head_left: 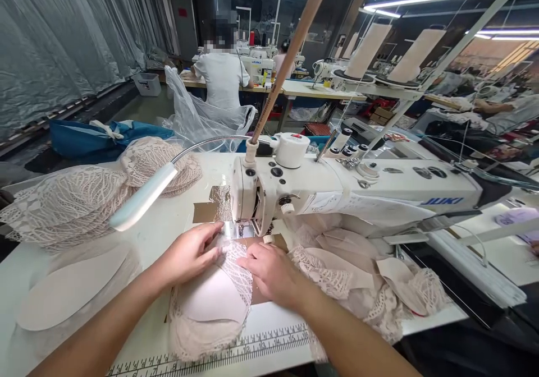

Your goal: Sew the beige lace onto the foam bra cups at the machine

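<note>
A beige lace bra cup (214,304) with a smooth pale lining lies on the sewing table, its upper lace edge close to the needle of the white sewing machine (290,180). From the left, my left hand (191,253) rests flat at that edge, fingers stretched toward the needle area and thumb apart on the cup. On the other side, my right hand (272,270) has its bent fingers closed at the lace edge, just below the presser foot (241,230). My own fingers hide part of the lace there.
Stacked lace cups (67,203) and a smooth pad (71,290) lie left; more lace pieces (349,270) heap under the machine arm. A lamp (145,197) overhangs the table. A printed ruler (252,343) runs along the front. A person (221,77) sits ahead.
</note>
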The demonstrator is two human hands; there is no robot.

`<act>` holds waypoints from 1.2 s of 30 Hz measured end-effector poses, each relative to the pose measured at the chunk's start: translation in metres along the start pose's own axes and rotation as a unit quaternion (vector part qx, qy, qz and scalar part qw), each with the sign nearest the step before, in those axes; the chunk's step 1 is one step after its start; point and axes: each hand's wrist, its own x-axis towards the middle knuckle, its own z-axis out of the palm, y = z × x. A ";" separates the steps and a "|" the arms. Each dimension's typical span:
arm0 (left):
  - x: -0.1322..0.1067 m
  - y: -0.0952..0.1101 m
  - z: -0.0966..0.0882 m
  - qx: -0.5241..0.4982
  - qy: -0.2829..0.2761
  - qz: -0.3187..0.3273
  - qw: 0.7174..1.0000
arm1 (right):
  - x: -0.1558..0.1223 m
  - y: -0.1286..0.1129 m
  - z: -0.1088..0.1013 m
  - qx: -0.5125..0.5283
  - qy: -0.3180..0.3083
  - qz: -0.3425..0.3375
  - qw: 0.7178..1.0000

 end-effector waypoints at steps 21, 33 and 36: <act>-0.014 -0.004 -0.029 -0.033 0.174 -0.066 0.982 | -0.002 -0.001 -0.004 0.033 -0.009 0.026 0.999; -0.012 0.022 0.045 0.211 0.002 0.168 0.963 | 0.001 0.002 0.000 -0.001 0.024 0.093 0.995; -0.009 0.019 0.043 0.242 0.027 0.161 0.956 | 0.003 -0.001 0.000 -0.030 0.004 0.109 0.994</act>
